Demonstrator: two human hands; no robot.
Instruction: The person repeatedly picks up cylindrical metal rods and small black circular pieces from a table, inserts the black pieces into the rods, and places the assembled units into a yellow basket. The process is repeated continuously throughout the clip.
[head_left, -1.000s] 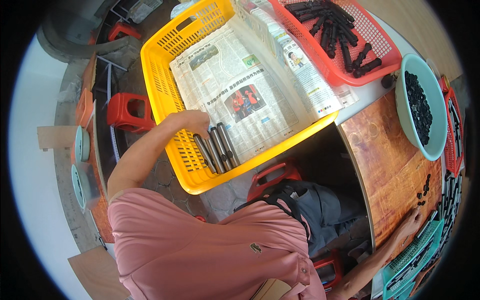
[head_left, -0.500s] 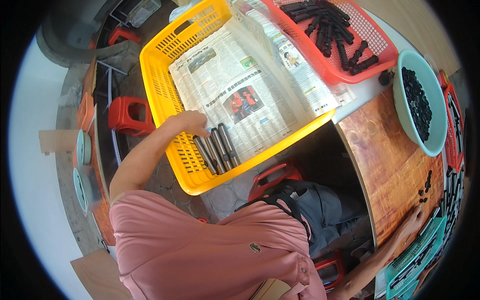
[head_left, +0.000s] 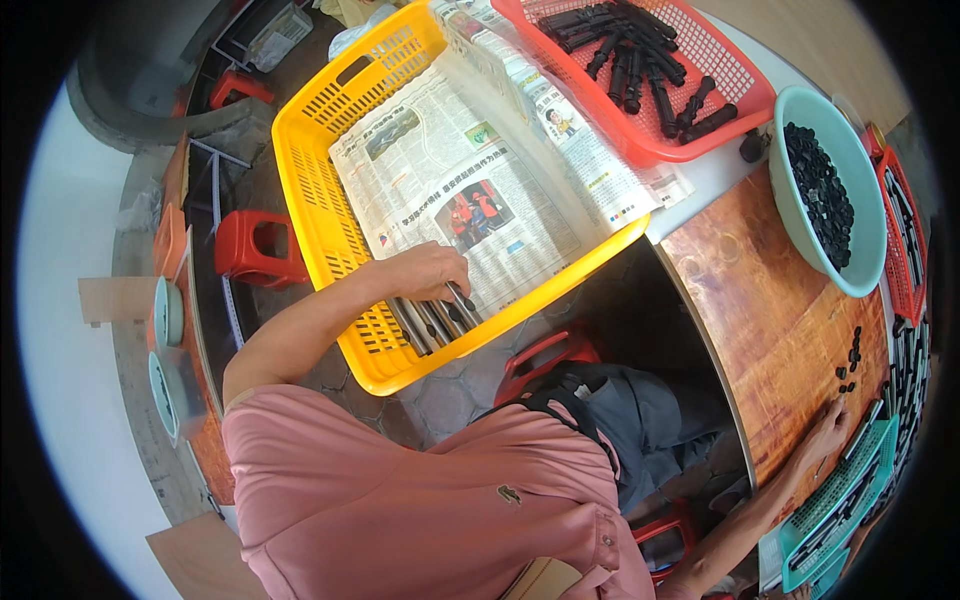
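My left hand (head_left: 432, 272) reaches into the yellow plastic basket (head_left: 303, 200), its fingers closed round a dark metal tube (head_left: 461, 296). Beside that one, several similar tubes (head_left: 411, 328) lie side by side on newspaper (head_left: 400, 160) at the basket's near end; my hand hides their upper ends. Far to the right, my right hand (head_left: 826, 432) rests low over the wooden table (head_left: 760, 300), fingers drawn together. Several small black caps (head_left: 853, 356) lie just beyond its fingertips. Whatever it may hold is too small to make out.
A red basket (head_left: 590, 95) of black ribbed parts stands beyond the yellow one. On the table sits a pale green bowl (head_left: 790, 200) full of small black pieces. Green trays (head_left: 880, 445) with dark rods line the right edge. Red stools (head_left: 262, 248) stand on the floor.
My left hand has moved right across the row of tubes and now grips the one at the right end. My right hand stays near the small caps. The whole view has shifted slightly.
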